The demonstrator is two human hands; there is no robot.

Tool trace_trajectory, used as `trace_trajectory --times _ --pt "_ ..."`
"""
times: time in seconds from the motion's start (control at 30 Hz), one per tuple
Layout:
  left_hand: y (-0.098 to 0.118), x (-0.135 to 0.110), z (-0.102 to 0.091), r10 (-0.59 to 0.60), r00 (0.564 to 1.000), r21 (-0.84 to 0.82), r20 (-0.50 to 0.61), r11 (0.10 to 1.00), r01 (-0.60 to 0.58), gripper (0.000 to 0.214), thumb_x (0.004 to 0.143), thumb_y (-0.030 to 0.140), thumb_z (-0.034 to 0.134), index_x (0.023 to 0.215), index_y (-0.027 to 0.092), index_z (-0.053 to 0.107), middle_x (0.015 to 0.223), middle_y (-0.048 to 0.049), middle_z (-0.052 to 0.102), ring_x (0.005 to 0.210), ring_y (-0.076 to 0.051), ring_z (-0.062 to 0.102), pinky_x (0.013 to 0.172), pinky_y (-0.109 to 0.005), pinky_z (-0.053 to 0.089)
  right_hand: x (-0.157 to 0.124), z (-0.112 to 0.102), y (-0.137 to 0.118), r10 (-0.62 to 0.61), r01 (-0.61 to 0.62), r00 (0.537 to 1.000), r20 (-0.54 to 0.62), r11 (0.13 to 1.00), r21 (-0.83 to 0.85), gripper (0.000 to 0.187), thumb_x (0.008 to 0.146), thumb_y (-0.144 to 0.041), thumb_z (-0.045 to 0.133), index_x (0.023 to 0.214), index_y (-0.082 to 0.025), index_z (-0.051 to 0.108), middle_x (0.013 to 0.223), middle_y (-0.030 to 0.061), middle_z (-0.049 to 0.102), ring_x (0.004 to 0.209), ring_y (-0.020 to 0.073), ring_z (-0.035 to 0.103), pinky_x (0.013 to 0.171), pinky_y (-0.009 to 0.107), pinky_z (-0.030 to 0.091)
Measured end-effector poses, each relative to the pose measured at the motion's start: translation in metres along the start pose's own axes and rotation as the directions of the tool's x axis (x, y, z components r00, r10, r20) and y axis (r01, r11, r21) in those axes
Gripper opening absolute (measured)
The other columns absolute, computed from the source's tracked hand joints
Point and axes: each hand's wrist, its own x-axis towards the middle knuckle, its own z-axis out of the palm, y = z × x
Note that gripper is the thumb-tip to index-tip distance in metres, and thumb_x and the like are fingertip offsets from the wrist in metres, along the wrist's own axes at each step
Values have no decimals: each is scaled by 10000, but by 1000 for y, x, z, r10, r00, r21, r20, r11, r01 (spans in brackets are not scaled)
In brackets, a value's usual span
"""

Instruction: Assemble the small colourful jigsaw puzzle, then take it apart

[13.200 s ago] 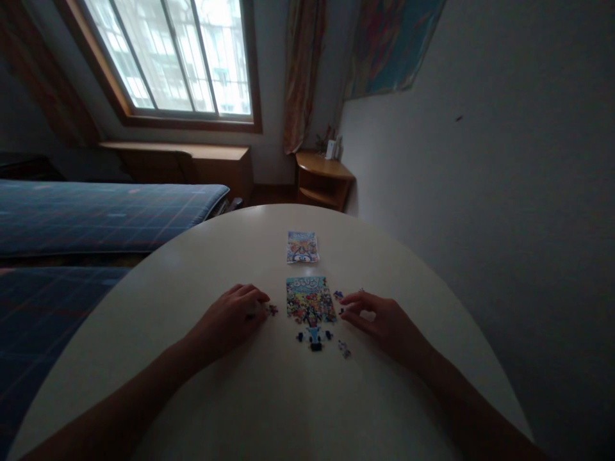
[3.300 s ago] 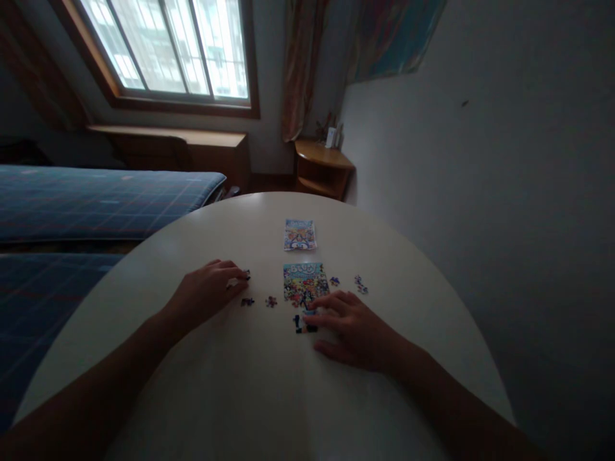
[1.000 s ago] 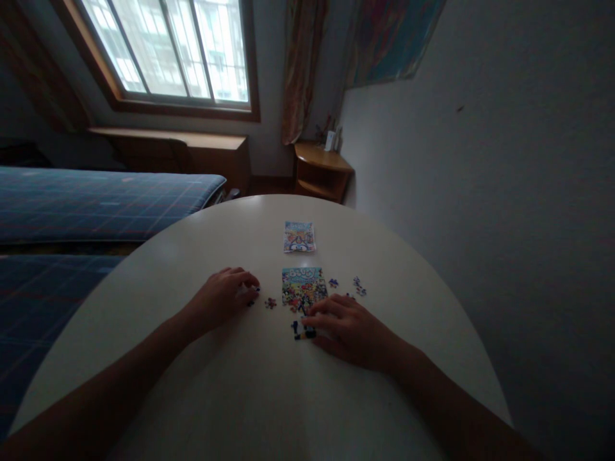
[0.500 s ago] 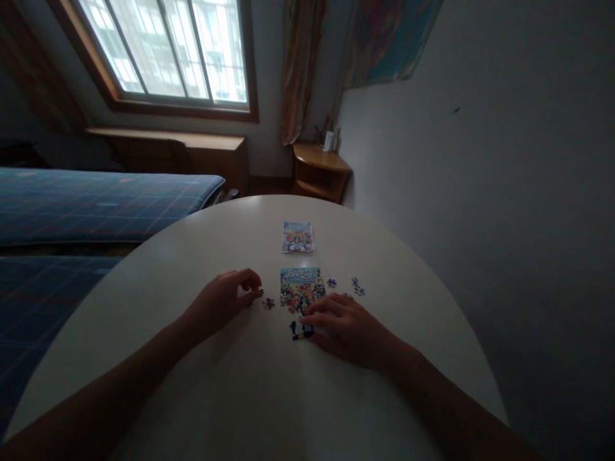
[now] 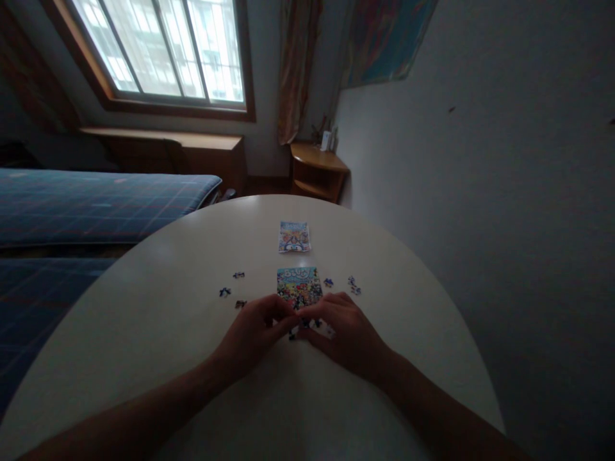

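My left hand (image 5: 257, 326) is closed in a pinch, its fingertips meeting those of my right hand over a small joined group of jigsaw puzzle pieces (image 5: 305, 324). The puzzle piece between the left fingers is mostly hidden. My right hand (image 5: 341, 325) rests on the table with thumb and forefinger closed on the joined pieces. Just beyond the hands lies a colourful picture card (image 5: 298, 282), its lower edge partly covered by fingers. Loose pieces lie to the left, among them a blue-and-white piece (image 5: 225, 292) and a dark piece (image 5: 240, 304).
A printed packet (image 5: 295, 237) lies farther back on the round white table (image 5: 202, 256). More loose pieces (image 5: 354, 286) sit right of the card. A plaid mattress (image 5: 96, 205) is at left, a corner shelf (image 5: 317, 157) behind, and a wall (image 5: 432, 192) at right.
My left hand has moved right, from the loose pieces to the joined ones, uncovering pieces at the left. My right hand has stayed by the joined pieces.
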Motion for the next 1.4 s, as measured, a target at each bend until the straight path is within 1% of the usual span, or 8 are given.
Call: trace_trajectory --times 0.1,0.2,0.33,0.5,0.73,0.93,1.23,1.4 --pt "-6 1 1 50 999 51 -2 997 -50 123 849 318 633 837 196 639 745 -7 708 663 -151 649 601 -257 510 -1 -4 8 45 -46 999 21 998 47 159 861 -245 703 1019 -244 693 847 10 739 811 174 667 809 334 444" --pt "-12 0 2 227 974 224 15 948 -225 85 875 243 607 943 219 651 922 -32 727 843 -177 677 760 -321 550 -3 -12 20 96 -101 993 72 992 70 186 866 -261 695 1052 -246 706 823 8 725 767 157 658 789 321 466" --pt "-19 -2 0 484 836 398 258 735 -548 151 915 181 561 1029 226 649 1139 -65 686 1084 -210 623 952 -404 508 -6 -20 36 140 -151 980 141 986 65 188 828 -286 735 1005 -227 715 798 7 710 740 144 652 747 287 491" --pt "-21 -1 -6 522 714 480 467 528 -700 214 949 187 529 1133 215 634 1197 -75 665 1153 -253 587 991 -436 487 -7 -24 40 177 -194 965 192 978 78 200 745 -308 818 844 -200 681 758 -6 698 705 138 643 727 275 496" --pt "-15 0 -13 480 689 467 543 509 -723 200 988 185 468 1112 206 624 1204 -54 661 1085 -224 617 984 -409 482 -10 -24 41 198 -239 939 282 963 120 194 736 -283 827 803 -196 667 808 -5 730 737 140 670 718 260 497" --pt "-16 1 -15 478 679 458 557 506 -731 192 990 199 480 1126 209 616 1212 -48 661 1075 -205 624 987 -393 479 -7 -23 37 143 -149 936 322 989 -4 236 695 -282 860 794 -188 668 756 -3 712 715 150 659 774 303 480" --pt "-16 2 -15 529 646 444 550 470 -763 200 989 185 462 1119 209 612 1194 -51 670 1042 -199 641 958 -393 500 -10 -11 42 59 -72 947 315 997 29 225 764 -335 815 772 -189 644 744 2 691 762 157 641 783 293 452" --pt "-15 2 -15 523 665 450 534 490 -747 189 1000 211 460 1116 209 609 1180 -43 677 1031 -199 646 944 -393 507 -7 -13 36 -13 14 952 307 1000 -1 138 821 -291 762 815 -195 663 778 5 690 776 155 639 802 303 428"
